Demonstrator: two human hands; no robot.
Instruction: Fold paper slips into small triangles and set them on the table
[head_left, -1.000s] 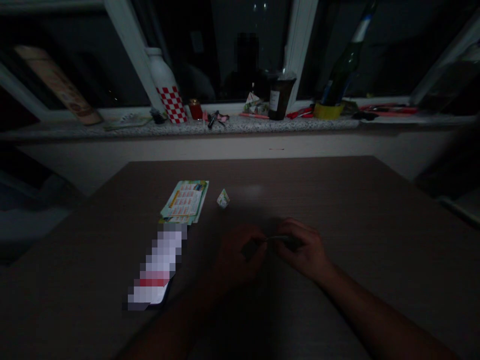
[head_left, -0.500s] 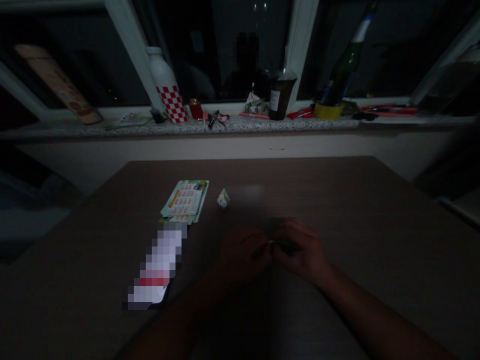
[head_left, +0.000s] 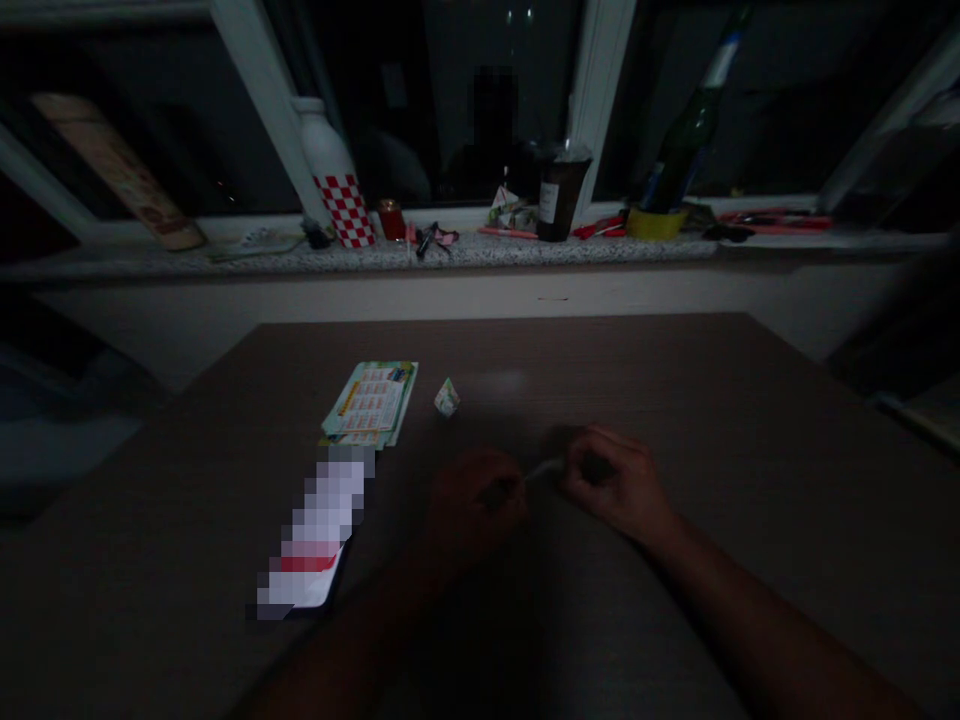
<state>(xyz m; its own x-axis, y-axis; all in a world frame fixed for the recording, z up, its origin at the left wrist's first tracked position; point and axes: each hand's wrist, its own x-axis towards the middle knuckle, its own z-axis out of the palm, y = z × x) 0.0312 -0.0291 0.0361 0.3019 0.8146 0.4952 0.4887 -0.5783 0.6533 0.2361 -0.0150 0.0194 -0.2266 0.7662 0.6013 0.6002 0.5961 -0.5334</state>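
Note:
A thin, pale strip, paper by its look (head_left: 544,467), stretches between my two hands above the table. My left hand (head_left: 476,500) is dark and closed, pinching the strip's left end. Fingers curled in a pinch, my right hand (head_left: 619,485) meets the strip's other end. The strip is small and the light dim, so its folds cannot be made out. A small faceted folded-paper piece (head_left: 447,399) sits on the table beyond my left hand.
On the brown table (head_left: 750,430), a stack of printed calendar cards (head_left: 371,398) lies to the left. Nearer me is a lit phone (head_left: 319,530), its screen blurred out. Along the granite windowsill (head_left: 480,255) stand a checkered bottle (head_left: 343,205), a dark cup (head_left: 561,195) and a green bottle (head_left: 682,145).
My hands have drawn apart, the right one moving right and the left one slightly left. More of the pale strip shows between them.

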